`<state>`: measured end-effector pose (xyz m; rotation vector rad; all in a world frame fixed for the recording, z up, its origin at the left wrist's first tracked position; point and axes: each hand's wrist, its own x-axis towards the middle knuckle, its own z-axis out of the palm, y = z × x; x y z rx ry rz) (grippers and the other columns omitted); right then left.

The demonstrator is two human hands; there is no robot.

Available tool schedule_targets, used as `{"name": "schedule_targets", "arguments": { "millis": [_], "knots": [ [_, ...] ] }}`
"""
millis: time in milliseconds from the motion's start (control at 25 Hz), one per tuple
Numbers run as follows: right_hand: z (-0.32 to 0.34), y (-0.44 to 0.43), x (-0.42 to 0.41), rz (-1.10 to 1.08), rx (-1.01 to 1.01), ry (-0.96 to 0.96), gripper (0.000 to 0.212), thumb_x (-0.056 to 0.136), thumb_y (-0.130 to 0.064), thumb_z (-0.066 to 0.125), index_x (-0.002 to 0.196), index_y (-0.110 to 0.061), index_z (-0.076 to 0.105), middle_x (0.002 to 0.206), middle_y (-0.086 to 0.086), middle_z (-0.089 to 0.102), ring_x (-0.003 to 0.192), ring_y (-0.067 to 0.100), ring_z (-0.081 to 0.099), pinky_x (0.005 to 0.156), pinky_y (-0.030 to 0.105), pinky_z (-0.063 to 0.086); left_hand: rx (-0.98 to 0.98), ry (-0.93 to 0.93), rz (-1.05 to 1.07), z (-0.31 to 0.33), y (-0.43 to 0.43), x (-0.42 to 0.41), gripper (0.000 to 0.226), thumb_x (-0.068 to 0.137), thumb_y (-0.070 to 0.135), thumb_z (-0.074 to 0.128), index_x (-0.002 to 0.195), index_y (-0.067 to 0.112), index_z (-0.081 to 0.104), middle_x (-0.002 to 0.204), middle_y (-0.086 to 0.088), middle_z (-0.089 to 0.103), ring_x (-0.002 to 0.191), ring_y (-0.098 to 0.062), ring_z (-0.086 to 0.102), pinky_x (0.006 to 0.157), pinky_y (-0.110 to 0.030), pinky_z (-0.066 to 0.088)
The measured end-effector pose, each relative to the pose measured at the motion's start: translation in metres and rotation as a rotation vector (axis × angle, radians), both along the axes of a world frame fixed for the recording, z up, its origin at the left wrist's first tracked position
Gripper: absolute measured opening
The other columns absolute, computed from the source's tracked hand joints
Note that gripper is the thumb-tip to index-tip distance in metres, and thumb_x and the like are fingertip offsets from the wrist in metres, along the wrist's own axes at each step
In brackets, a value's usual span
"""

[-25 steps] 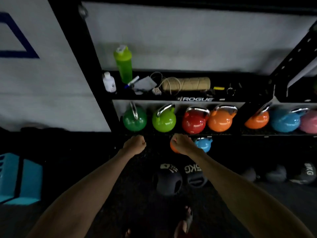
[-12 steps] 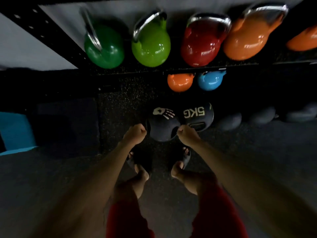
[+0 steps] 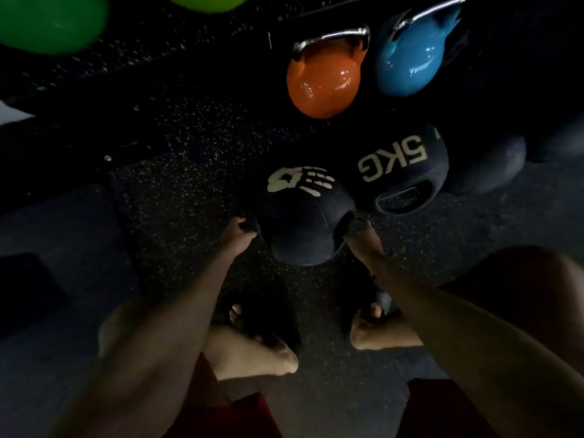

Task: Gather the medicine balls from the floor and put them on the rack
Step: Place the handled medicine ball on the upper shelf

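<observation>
A dark medicine ball (image 3: 301, 222) with a white handprint logo and cut-out side grips lies on the speckled rubber floor in front of my feet. My left hand (image 3: 238, 233) grips its left side handle. On the other side my right hand (image 3: 360, 237) has its fingers hooked into the right grip opening. Touching it at the back right is a second dark ball (image 3: 406, 172) marked 5KG, with a third dark ball (image 3: 488, 165) further right. The rack's dark lower shelf (image 3: 158, 58) crosses the top of the view.
An orange kettlebell (image 3: 324, 80) and a blue kettlebell (image 3: 409, 61) stand on the floor just behind the balls. Green kettlebells (image 3: 47, 23) sit on the shelf at top left. My bare feet (image 3: 252, 352) in sandals stand close behind the ball.
I have bent down much closer to the floor. Both hands dropped from in front of the rack to the handprint ball and took hold of its two side grips.
</observation>
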<state>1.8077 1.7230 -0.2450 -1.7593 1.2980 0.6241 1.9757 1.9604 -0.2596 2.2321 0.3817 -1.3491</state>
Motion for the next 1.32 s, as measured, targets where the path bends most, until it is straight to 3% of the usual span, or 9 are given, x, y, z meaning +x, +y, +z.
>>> {"name": "schedule_targets", "arguments": {
  "millis": [200,360,520,680,920,1000,1080,1200,1320],
  "knots": [
    [-0.065,0.005,0.019,-0.354,-0.088,-0.185,0.047,0.094,-0.016,0.061,0.138,-0.002,0.049,0.134,0.02,0.06,0.123,0.036,0.057,0.104,0.041,0.046,-0.22,0.019,0.254,-0.07,-0.014,0.012,0.051,0.099,0.0,0.051,0.148,0.006,0.037,0.136,-0.008,0.051,0.122,-0.024,0.053,0.099,-0.032,0.043],
    [-0.092,0.001,0.027,-0.487,-0.165,-0.243,0.039,0.089,-0.008,0.062,0.126,0.006,0.06,0.124,0.023,0.065,0.116,0.036,0.061,0.095,0.035,0.047,-0.34,0.081,0.565,-0.095,-0.022,0.002,0.042,0.108,0.026,0.031,0.143,0.008,0.043,0.133,-0.011,0.055,0.109,-0.025,0.056,0.088,-0.032,0.05],
    [-0.089,0.005,0.032,-0.514,-0.166,-0.245,0.039,0.095,-0.007,0.053,0.131,0.009,0.055,0.131,0.026,0.06,0.123,0.039,0.056,0.102,0.039,0.044,-0.542,0.117,0.681,-0.091,-0.032,-0.009,0.047,0.107,0.033,0.026,0.132,0.007,0.056,0.122,-0.011,0.063,0.109,-0.024,0.059,0.085,-0.033,0.051],
    [-0.04,0.024,0.025,-0.527,-0.186,-0.331,0.054,0.091,-0.02,0.032,0.131,0.006,0.058,0.133,0.022,0.061,0.124,0.035,0.056,0.104,0.037,0.044,-0.437,0.077,0.709,-0.054,-0.014,-0.029,0.05,0.106,0.038,0.025,0.134,0.007,0.054,0.128,-0.01,0.06,0.112,-0.025,0.058,0.099,-0.037,0.047],
    [0.108,0.043,0.001,-0.18,-0.15,-0.304,0.027,0.094,-0.009,0.054,0.103,0.014,0.066,0.095,0.024,0.065,0.088,0.033,0.06,0.067,0.029,0.033,-0.359,0.104,0.759,0.089,0.04,-0.054,0.051,0.104,0.033,0.034,0.145,0.005,0.046,0.144,-0.015,0.049,0.133,-0.038,0.047,0.111,-0.048,0.04],
    [0.179,0.052,0.0,-0.135,-0.147,-0.353,0.012,0.091,0.004,0.055,0.085,0.007,0.065,0.079,0.02,0.061,0.075,0.027,0.053,0.062,0.029,0.031,-0.476,0.065,0.873,0.164,0.051,-0.061,0.046,0.099,0.037,0.041,0.127,0.007,0.062,0.129,-0.013,0.058,0.119,-0.034,0.055,0.106,-0.042,0.041],
    [0.255,0.059,0.004,-0.14,-0.093,-0.409,0.026,0.09,0.005,0.055,0.065,-0.002,0.053,0.061,0.007,0.051,0.062,0.018,0.045,0.055,0.03,0.03,-0.473,-0.092,0.826,0.245,0.059,-0.062,0.026,0.094,0.021,0.047,0.095,0.004,0.066,0.099,-0.012,0.062,0.092,-0.028,0.058,0.084,-0.039,0.046],
    [0.372,0.069,0.02,-0.12,-0.074,-0.52,0.036,0.088,-0.014,0.058,0.057,-0.014,0.039,0.056,-0.002,0.036,0.055,0.008,0.031,0.053,0.031,0.025,-0.422,-0.349,0.683,0.365,0.073,-0.053,0.016,0.088,0.016,0.056,0.08,0.005,0.063,0.078,-0.012,0.055,0.07,-0.023,0.053,0.063,-0.04,0.045],
    [0.485,0.077,0.044,-0.09,-0.065,-0.672,0.03,0.079,-0.031,0.053,0.057,-0.017,0.038,0.056,-0.002,0.034,0.057,0.009,0.031,0.048,0.028,0.025,-0.485,-0.463,0.632,0.473,0.087,-0.037,0.019,0.087,0.016,0.055,0.07,0.007,0.058,0.073,-0.011,0.054,0.066,-0.021,0.051,0.061,-0.039,0.042]
  ]
}}
